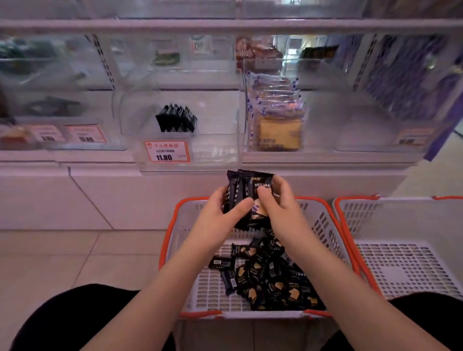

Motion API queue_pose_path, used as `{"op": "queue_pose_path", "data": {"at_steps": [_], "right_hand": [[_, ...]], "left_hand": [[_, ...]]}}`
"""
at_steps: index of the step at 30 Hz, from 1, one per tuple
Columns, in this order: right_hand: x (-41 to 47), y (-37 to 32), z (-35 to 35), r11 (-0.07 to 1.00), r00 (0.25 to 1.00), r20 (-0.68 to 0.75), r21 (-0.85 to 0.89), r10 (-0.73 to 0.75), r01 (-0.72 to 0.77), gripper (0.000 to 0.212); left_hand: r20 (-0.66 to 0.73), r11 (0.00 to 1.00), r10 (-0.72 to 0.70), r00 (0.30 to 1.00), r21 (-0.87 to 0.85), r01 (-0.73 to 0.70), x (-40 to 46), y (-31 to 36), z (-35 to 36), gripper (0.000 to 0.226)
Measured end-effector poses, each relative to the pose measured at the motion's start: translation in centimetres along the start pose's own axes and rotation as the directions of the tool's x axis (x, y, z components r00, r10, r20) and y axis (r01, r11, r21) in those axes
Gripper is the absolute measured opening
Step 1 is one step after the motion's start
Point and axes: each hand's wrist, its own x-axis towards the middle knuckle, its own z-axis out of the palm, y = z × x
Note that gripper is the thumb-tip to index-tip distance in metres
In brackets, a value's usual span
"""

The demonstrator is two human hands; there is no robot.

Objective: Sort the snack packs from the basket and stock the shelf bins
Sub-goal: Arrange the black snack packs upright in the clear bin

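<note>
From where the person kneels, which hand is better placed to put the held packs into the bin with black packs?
Probably the left hand: the clear bin lies up-left of the held packs, on its side.

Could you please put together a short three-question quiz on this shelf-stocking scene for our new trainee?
1. True or false: both the left hand and the right hand grip the black packs.
2. Which price tag figure marks the clear bin with black packs standing in it? A) 8.80 B) 11.80 C) 15.80
3. Fill in: the loose packs lie in the ___ of the two baskets, the left basket or the right basket.

Key: 1 true; 2 B; 3 left.
</note>
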Motion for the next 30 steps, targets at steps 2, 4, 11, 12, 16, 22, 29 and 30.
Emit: {"op": "queue_pose_path", "data": {"at_steps": [2, 4, 11, 12, 16, 22, 29, 30], "right_hand": [[0.3, -1.0, 0.7, 0.997, 0.997, 0.049, 0.046, 0.065, -0.068, 0.021], [0.9, -2.3, 1.6, 0.980, 0.986, 0.094, 0.133, 0.138, -0.150, 0.027], [4.9, -7.6, 4.7, 0.902, 0.948, 0.306, 0.380, 0.089, -0.208, 0.036], [5.7, -8.3, 5.0, 0.913, 0.946, 0.316, 0.361, 0.073, -0.191, 0.034], [9.1, -11.1, 6.6, 0.979, 0.969, 0.244, 0.185, 0.041, -0.088, 0.014], [16.2, -12.7, 8.8, 0.995, 0.987, 0.133, -0.050, 0.093, -0.087, 0.033], [24.9, -9.6, 11.5, 0.791, 0.973, -0.033, -0.577, 0.227, -0.204, 0.046], [25.9, -9.1, 11.7, 0.713, 0.973, -0.056, -0.672, 0.223, -0.202, 0.053]], "left_hand": [[-0.017, 0.998, 0.061, 0.998, 0.003, -0.061, 0.5, 1.4, -0.2, 0.039], [-0.031, 0.989, 0.146, 0.989, 0.030, -0.145, 1.1, 3.1, -0.6, 0.036], [0.070, 0.936, 0.308, 0.949, 0.154, -0.316, 4.9, 8.5, -4.2, 0.034], [0.068, 0.930, 0.320, 0.945, 0.165, -0.327, 5.6, 9.0, -5.0, 0.030], [0.047, 0.939, 0.293, 0.955, 0.175, -0.297, 8.4, 10.7, -8.1, 0.027], [0.050, 0.769, 0.233, 0.971, 0.602, -0.216, 13.4, 12.0, -12.7, 0.037], [0.064, 0.395, -0.003, 0.998, 0.917, -0.058, 20.4, 9.7, -16.4, 0.034], [0.078, 0.327, -0.039, 0.996, 0.943, -0.061, 21.5, 9.3, -16.7, 0.036]]}}
